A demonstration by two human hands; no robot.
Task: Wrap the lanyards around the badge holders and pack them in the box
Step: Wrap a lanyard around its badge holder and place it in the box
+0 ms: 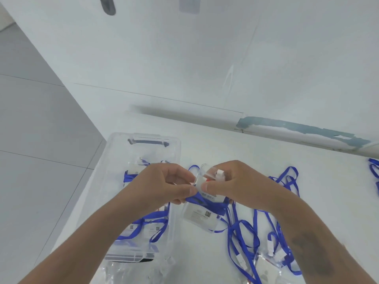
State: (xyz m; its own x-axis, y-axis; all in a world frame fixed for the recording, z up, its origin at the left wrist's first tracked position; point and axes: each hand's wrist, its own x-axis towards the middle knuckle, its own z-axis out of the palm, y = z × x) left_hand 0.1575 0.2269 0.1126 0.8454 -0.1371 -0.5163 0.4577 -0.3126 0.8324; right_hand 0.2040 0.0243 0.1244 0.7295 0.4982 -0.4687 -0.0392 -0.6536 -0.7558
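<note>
Fingers (191, 189) of both hands pinch one badge holder (207, 181) (long axis roughly upright).

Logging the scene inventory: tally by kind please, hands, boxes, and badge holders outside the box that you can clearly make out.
Hands: 2, left hand, right hand
Clear plastic box: 1
Badge holders outside the box: 3, held, on table, near right forearm
Total: 6
</note>
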